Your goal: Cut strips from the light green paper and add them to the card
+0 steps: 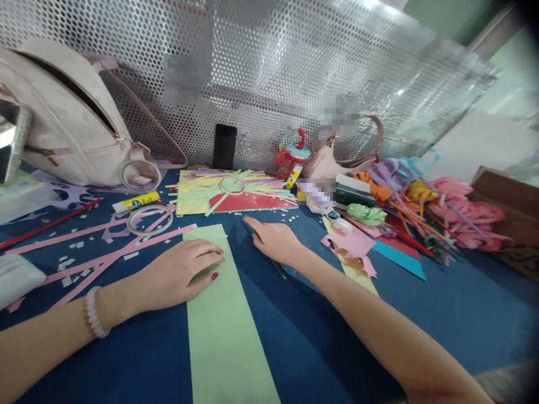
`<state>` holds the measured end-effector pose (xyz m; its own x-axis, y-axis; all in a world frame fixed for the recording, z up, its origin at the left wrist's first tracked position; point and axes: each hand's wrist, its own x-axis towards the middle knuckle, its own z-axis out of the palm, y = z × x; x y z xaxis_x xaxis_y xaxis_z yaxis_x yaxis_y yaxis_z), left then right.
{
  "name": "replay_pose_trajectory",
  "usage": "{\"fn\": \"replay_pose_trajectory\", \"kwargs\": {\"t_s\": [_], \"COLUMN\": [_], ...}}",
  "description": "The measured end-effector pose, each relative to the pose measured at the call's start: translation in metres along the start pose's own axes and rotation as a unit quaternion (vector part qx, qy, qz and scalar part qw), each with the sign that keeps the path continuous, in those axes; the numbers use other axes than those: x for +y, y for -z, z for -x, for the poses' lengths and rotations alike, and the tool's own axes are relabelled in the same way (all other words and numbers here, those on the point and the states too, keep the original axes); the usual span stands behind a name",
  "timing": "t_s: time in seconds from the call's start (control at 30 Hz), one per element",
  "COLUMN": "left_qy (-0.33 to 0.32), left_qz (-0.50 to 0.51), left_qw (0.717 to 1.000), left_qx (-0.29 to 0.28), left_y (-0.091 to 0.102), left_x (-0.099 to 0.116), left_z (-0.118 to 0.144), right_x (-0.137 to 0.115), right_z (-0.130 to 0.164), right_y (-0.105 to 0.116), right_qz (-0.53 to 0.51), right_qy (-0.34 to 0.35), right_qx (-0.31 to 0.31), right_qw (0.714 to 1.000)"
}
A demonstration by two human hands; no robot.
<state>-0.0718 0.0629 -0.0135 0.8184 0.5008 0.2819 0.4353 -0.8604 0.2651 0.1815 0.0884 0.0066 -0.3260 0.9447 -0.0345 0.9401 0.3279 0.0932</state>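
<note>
A long strip of light green paper [227, 342] lies on the blue tabletop, running toward me. My left hand [189, 275] rests on its far part, palm down, with fingers loosely bent and slightly apart; it holds nothing that I can see. Just right of the strip's far end, my right hand [273, 241] is closed around a thin dark green pencil [278, 268], whose back end sticks out below the palm. The index finger points toward the far left, and most of the pencil is hidden by the hand. Beyond both hands sits a pile of coloured paper strips [197, 191] with a roll of clear tape [232, 186] on it.
Left are a glue stick [137, 202], another tape roll [150, 220], pink strips [101, 261], paper scraps and a pale backpack [71, 118]. A phone [224, 147] leans on the perforated metal panel. Right are crepe paper [463, 213], a cardboard box [509, 219] and a pink bag [326, 163].
</note>
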Motion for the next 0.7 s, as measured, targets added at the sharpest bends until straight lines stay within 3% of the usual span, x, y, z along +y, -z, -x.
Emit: {"fn": "replay_pose_trajectory", "kwargs": {"t_s": [0.27, 0.37, 0.43, 0.5, 0.6, 0.7], "left_qy": [0.019, 0.040, 0.045, 0.044, 0.039, 0.037], "left_qz": [-0.028, -0.038, -0.044, -0.049, -0.065, -0.084], "left_qw": [0.999, 0.998, 0.998, 0.998, 0.997, 0.995], "left_qx": [0.004, 0.010, 0.015, 0.021, 0.033, 0.041], "left_y": [0.002, 0.003, 0.002, 0.002, 0.000, -0.001], "left_x": [0.000, -0.001, -0.002, -0.003, -0.003, -0.004], "left_z": [-0.001, -0.002, -0.003, -0.003, -0.002, -0.001], "right_x": [0.037, 0.044, 0.039, 0.026, 0.001, -0.016], "right_z": [-0.001, 0.000, 0.003, 0.008, 0.016, 0.021], "right_y": [0.002, 0.004, 0.006, 0.007, 0.005, 0.000], "right_qz": [0.043, 0.039, 0.025, -0.012, -0.089, -0.126], "right_qy": [-0.127, -0.125, -0.073, 0.038, 0.234, 0.308], "right_qx": [0.008, 0.028, 0.036, 0.039, 0.016, -0.040], "right_qw": [0.991, 0.991, 0.996, 0.998, 0.968, 0.942]}}
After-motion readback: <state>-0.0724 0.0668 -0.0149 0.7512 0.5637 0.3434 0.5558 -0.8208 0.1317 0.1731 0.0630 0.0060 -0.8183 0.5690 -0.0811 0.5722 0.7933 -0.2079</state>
